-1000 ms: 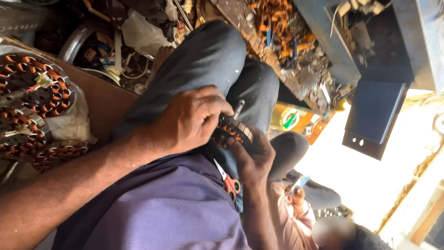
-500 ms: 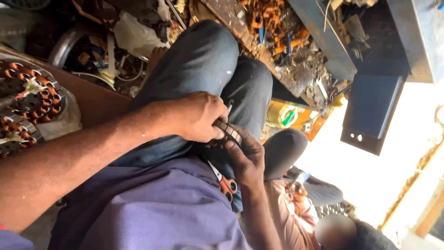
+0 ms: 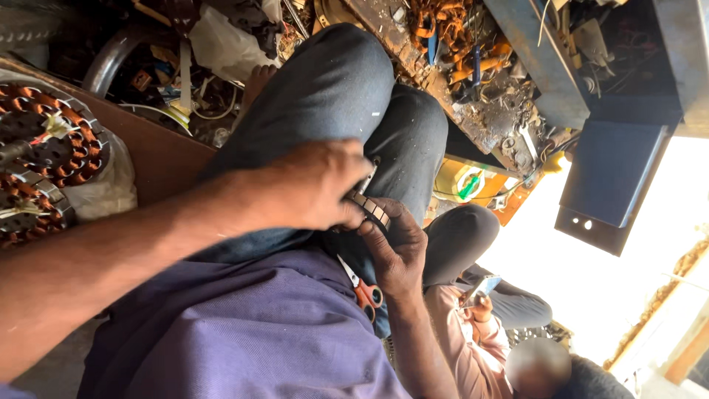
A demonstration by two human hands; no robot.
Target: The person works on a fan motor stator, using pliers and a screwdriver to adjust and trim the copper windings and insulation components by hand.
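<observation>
The view has swung since a moment ago: the stator cores (image 3: pixel 44 159) at far left sit nearer the edge, while the small round wound core (image 3: pixel 369 210) stays on the lap. The left hand (image 3: pixel 317 185) still covers it, fingers curled on its rim; the right hand (image 3: pixel 395 247) cups it from below. Orange-handled scissors (image 3: pixel 363 290) lie just beside. A cluttered worktop (image 3: pixel 473 81) stands beyond the knees; another person (image 3: pixel 473 325) sits near right.

This is a messy repair workshop. Round motor parts wound with copper wire (image 3: pixel 46 151) sit at one side. A dirty wooden tabletop (image 3: pixel 413 55) holds orange scraps and small tools (image 3: pixel 450 37). Wires and junk (image 3: pixel 185 81) lie on the floor. A blue metal box (image 3: pixel 617 181) stands nearby.
</observation>
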